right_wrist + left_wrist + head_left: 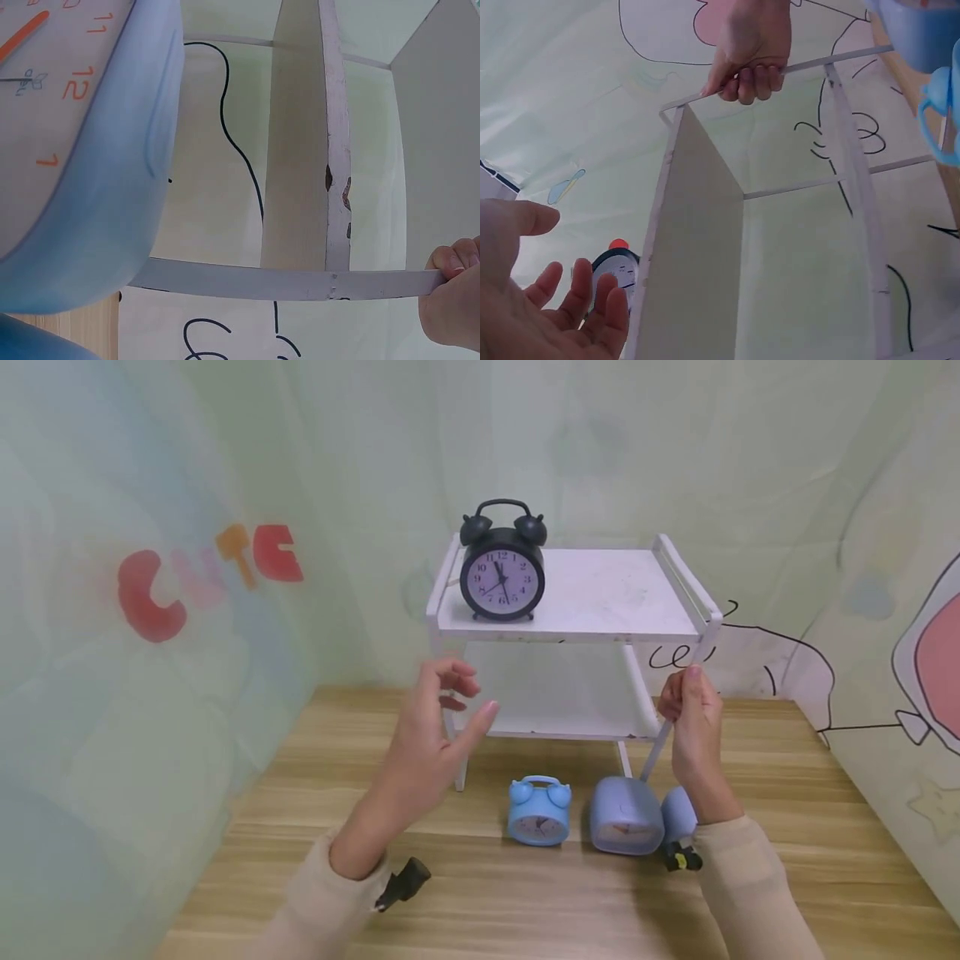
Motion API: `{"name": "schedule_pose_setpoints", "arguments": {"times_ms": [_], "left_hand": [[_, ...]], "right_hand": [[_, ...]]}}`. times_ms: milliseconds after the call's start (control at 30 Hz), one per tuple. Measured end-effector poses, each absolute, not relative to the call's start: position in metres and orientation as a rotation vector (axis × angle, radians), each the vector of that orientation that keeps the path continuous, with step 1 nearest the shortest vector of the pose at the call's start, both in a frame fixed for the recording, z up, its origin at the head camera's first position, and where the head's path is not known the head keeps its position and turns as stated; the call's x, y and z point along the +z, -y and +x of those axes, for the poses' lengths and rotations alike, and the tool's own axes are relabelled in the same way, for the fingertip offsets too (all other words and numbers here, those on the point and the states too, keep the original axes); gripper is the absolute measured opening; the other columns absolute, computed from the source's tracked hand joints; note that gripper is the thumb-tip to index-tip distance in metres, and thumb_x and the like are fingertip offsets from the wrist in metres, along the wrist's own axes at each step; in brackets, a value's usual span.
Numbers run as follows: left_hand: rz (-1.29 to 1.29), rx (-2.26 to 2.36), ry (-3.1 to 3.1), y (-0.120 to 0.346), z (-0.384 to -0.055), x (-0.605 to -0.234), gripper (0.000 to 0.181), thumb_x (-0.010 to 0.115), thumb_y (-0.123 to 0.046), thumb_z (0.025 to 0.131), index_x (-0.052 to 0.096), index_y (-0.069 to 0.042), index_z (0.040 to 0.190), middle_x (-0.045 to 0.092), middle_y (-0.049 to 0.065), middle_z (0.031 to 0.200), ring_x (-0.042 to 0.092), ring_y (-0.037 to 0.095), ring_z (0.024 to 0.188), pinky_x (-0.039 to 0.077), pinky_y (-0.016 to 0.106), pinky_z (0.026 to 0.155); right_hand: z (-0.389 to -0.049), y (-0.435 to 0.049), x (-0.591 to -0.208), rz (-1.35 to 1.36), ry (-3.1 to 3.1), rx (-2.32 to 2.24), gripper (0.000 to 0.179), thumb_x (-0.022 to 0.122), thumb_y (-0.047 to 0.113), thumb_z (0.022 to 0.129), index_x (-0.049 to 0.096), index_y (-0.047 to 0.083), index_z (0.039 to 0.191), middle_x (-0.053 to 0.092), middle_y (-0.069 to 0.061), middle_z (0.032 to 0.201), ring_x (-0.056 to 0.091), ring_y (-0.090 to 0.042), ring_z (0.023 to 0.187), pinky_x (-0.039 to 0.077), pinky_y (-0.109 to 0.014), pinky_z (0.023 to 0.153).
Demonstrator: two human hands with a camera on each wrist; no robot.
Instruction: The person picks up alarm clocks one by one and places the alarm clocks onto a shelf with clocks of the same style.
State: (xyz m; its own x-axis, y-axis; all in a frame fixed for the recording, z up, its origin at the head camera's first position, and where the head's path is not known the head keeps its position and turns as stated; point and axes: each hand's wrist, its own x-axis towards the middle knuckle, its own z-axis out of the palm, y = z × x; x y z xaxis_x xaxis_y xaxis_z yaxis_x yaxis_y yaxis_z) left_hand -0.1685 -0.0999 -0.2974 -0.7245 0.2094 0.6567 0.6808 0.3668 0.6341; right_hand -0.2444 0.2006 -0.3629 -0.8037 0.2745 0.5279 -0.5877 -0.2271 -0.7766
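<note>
A white two-tier shelf (pixel 600 593) stands on the wooden table. With curled fingers and thumb, my right hand (pixel 696 718) grips its right front leg (pixel 300 280), just below the top board. My left hand (pixel 427 752) is beside the left front leg, fingers spread and loosely bent, holding nothing. In the left wrist view those fingers (pixel 579 292) are apart from the shelf's boards. A black twin-bell alarm clock (pixel 502 578) stands upright on the left of the top board. The lower board (pixel 555 693) is partly behind my left fingertips.
On the table before the shelf are a light-blue twin-bell alarm clock (pixel 540 817) and a rounded blue-grey clock (pixel 626 817). Another blue rounded object (pixel 678 814) is partly hidden by my right wrist. Printed curtains (pixel 360 485) hang around the table (pixel 495 910).
</note>
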Motion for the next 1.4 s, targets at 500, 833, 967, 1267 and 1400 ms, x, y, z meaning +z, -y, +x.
{"name": "schedule_pose_setpoints", "arguments": {"times_ms": [500, 833, 967, 1267, 1400], "left_hand": [[-0.883, -1.493, 2.483, 0.082, -0.181, -0.381, 0.025, 0.056, -0.019, 0.104, 0.048, -0.005, 0.122, 0.054, 0.004, 0.110, 0.056, 0.016, 0.104, 0.053, 0.033, 0.090], [-0.964, -1.589, 2.814, 0.094, -0.201, -0.427, 0.070, 0.065, -0.026, 0.099, 0.028, 0.000, 0.152, 0.043, 0.020, 0.147, 0.043, 0.034, 0.136, 0.037, 0.047, 0.111], [-1.005, -1.669, 2.837, 0.097, -0.205, -0.443, 0.075, 0.070, -0.022, 0.095, 0.028, 0.004, 0.152, 0.036, 0.024, 0.153, 0.037, 0.041, 0.139, 0.034, 0.055, 0.111], [-1.011, -2.056, 2.678, 0.094, -0.209, -0.467, 0.063, 0.067, -0.006, 0.095, 0.033, 0.006, 0.147, 0.042, 0.027, 0.144, 0.044, 0.044, 0.133, 0.043, 0.042, 0.107], [-1.013, -2.072, 2.653, 0.095, -0.210, -0.471, 0.057, 0.065, -0.004, 0.097, 0.036, 0.007, 0.145, 0.044, 0.027, 0.143, 0.045, 0.045, 0.131, 0.045, 0.042, 0.106]], "right_hand": [[-0.244, -0.202, -0.365, 0.341, 1.503, 2.058, 0.041, 0.038, 0.023, 0.109, 0.040, 0.001, 0.074, 0.037, -0.001, 0.064, 0.028, -0.013, 0.055, 0.016, -0.030, 0.055], [-0.245, -0.204, -0.367, 0.349, 1.512, 2.043, 0.042, 0.038, 0.023, 0.109, 0.039, -0.001, 0.075, 0.036, -0.001, 0.064, 0.028, -0.014, 0.054, 0.016, -0.029, 0.054], [-0.245, -0.203, -0.368, 0.342, 1.505, 2.046, 0.042, 0.039, 0.024, 0.109, 0.041, 0.001, 0.074, 0.038, -0.001, 0.063, 0.029, -0.013, 0.054, 0.018, -0.026, 0.052], [-0.247, -0.201, -0.366, 0.422, 1.475, 2.057, 0.041, 0.038, 0.021, 0.109, 0.038, -0.002, 0.075, 0.033, -0.002, 0.062, 0.025, -0.013, 0.054, 0.013, -0.032, 0.055], [-0.247, -0.201, -0.365, 0.419, 1.466, 2.055, 0.041, 0.038, 0.021, 0.109, 0.039, 0.000, 0.074, 0.033, -0.001, 0.062, 0.025, -0.013, 0.054, 0.013, -0.031, 0.055]]}}
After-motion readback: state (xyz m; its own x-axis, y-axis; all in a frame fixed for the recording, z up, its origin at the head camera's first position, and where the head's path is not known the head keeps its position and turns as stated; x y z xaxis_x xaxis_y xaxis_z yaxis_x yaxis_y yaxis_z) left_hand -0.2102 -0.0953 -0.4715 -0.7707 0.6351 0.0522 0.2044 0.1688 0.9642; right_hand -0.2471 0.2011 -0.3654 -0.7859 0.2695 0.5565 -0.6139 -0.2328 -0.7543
